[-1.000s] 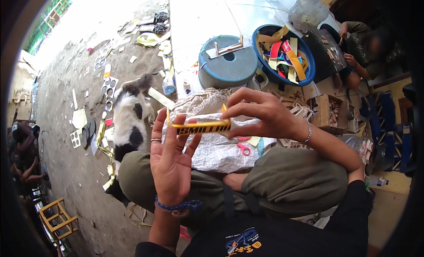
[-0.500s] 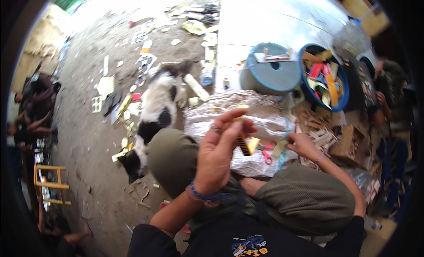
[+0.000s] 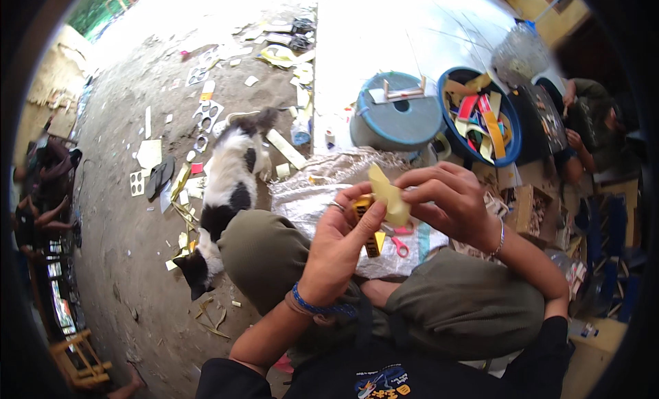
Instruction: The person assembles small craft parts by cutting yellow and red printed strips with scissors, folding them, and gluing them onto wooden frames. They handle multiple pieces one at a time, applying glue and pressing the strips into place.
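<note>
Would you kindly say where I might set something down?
The pale tiles beyond the grey tub look bare, as does dirt between the cat's head and the wooden stool. It looks crowded around the wooden box; pink scissors lie on the white sack.

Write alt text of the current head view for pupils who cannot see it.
A person's left hand holds a yellow and black piece, the right hand a pale yellow strip. Pink scissors lie on a white sack, with a black and white cat at left and a blue tub of scraps beyond.
</note>
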A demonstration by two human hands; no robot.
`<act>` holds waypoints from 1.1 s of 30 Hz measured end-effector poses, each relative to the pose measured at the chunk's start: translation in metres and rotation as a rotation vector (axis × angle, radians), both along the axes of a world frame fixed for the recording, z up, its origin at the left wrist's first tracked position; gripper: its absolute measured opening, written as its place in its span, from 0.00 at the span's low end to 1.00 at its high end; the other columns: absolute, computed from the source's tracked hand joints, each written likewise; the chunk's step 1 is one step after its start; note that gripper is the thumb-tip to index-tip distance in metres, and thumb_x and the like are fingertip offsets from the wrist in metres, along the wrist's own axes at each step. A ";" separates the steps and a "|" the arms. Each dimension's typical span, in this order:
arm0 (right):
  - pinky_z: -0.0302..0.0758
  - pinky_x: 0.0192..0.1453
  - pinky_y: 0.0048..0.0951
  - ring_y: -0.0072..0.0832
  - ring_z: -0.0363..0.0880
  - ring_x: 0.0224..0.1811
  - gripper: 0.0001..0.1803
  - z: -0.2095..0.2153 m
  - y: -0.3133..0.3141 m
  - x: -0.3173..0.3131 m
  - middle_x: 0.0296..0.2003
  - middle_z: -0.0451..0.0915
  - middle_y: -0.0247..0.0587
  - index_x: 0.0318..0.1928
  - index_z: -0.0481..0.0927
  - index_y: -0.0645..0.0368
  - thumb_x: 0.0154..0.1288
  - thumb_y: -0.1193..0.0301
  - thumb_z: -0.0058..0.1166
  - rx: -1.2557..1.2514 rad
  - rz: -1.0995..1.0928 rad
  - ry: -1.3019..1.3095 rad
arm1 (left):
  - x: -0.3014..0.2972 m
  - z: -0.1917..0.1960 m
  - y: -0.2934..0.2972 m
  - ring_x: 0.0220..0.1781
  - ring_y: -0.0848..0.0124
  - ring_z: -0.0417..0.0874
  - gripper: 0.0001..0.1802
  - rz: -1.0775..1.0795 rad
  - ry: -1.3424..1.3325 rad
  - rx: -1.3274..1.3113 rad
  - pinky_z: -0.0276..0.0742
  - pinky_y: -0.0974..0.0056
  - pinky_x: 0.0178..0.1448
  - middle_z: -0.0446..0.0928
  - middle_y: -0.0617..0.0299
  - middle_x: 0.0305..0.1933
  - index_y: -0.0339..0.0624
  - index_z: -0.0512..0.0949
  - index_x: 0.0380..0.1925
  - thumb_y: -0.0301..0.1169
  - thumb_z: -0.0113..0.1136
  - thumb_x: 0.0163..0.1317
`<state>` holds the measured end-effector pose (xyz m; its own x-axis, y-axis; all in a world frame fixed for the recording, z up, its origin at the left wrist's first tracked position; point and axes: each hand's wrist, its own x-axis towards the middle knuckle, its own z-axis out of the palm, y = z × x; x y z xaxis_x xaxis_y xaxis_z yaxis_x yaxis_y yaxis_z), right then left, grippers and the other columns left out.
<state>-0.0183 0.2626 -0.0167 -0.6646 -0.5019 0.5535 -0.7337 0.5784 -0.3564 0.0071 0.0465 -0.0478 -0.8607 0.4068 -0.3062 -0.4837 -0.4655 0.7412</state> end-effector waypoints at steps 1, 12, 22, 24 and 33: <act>0.76 0.36 0.28 0.24 0.83 0.32 0.08 0.000 0.003 -0.002 0.41 0.86 0.29 0.37 0.81 0.52 0.60 0.71 0.68 0.058 0.024 0.021 | 0.001 -0.001 -0.001 0.50 0.75 0.82 0.20 0.047 0.028 -0.010 0.78 0.67 0.57 0.80 0.60 0.52 0.39 0.70 0.63 0.28 0.60 0.75; 0.80 0.48 0.40 0.41 0.85 0.42 0.14 -0.102 0.108 -0.005 0.39 0.85 0.41 0.44 0.82 0.54 0.57 0.75 0.69 0.186 -0.168 -0.625 | -0.002 0.005 -0.010 0.44 0.72 0.82 0.18 0.290 0.034 0.083 0.77 0.65 0.54 0.83 0.57 0.48 0.41 0.70 0.64 0.36 0.51 0.81; 0.79 0.52 0.46 0.47 0.85 0.49 0.25 -0.175 0.206 0.032 0.41 0.87 0.47 0.52 0.87 0.47 0.54 0.57 0.73 0.765 -0.308 -1.115 | -0.001 0.007 -0.007 0.49 0.69 0.83 0.22 0.277 0.056 -0.023 0.77 0.61 0.59 0.84 0.55 0.48 0.42 0.65 0.70 0.31 0.50 0.79; 0.79 0.50 0.47 0.47 0.85 0.47 0.21 -0.178 0.200 0.029 0.39 0.87 0.47 0.49 0.89 0.47 0.56 0.53 0.71 0.803 -0.331 -1.105 | -0.001 0.007 -0.006 0.48 0.68 0.83 0.23 0.246 0.056 -0.036 0.77 0.60 0.59 0.84 0.55 0.47 0.42 0.65 0.70 0.31 0.50 0.79; 0.78 0.42 0.51 0.45 0.86 0.37 0.15 -0.228 0.188 -0.029 0.32 0.83 0.46 0.44 0.84 0.54 0.62 0.60 0.59 0.917 -0.197 -0.590 | 0.001 0.011 0.001 0.47 0.68 0.83 0.22 0.206 0.031 -0.102 0.79 0.60 0.58 0.83 0.55 0.45 0.41 0.64 0.70 0.31 0.49 0.79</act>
